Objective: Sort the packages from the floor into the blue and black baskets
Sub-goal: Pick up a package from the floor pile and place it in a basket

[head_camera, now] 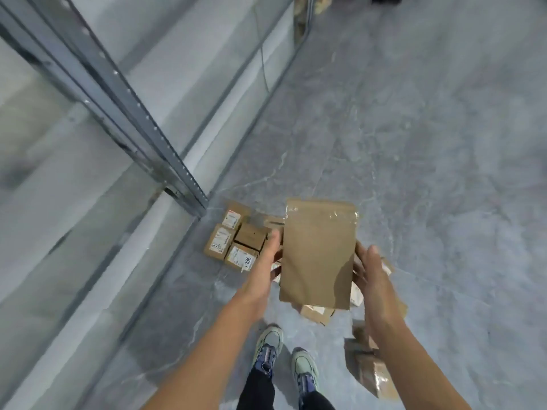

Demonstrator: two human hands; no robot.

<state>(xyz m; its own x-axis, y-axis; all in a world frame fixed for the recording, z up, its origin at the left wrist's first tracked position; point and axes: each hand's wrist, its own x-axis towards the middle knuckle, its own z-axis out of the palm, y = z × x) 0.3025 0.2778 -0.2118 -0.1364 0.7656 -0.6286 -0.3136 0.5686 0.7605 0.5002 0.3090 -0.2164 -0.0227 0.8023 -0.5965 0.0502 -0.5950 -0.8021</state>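
Over the floor [414, 143], just inward of its left edge where the rack upright [165, 152] stands: flat package [318, 253] held between both hands, well above the rest.

Grip: left hand [263, 261] has its thumb against the package's left edge, fingers hidden beneath; reads as a pinch. Right hand [370, 270] has fairly straight fingers slipped under the right edge, thumb lifted clear; a support, not a clamp.

Risks (judgement):
- Only one side looks clamped. If the left pinch loosens, the smooth paper could slide off the right fingers and drop onto the pile.
- No label shows on the upper face, so the wrong basket could be picked unless the package is turned over.
- Neither the blue nor the black basket is in view; a turn is needed, and the loose packages [370, 371] beside the shoes [268, 347] are a trip or crush hazard.

Materials:
- Flat package: matte brown kraft paper, thin, rectangular, glossy crinkled clear tape [325, 214] across its top.
- Small boxes [236, 241] at the upright's foot: brown cardboard, squarish, some with white labels, packed touching.
- Floor: grey, polished, marble-veined.
- Upright: grey perforated steel.
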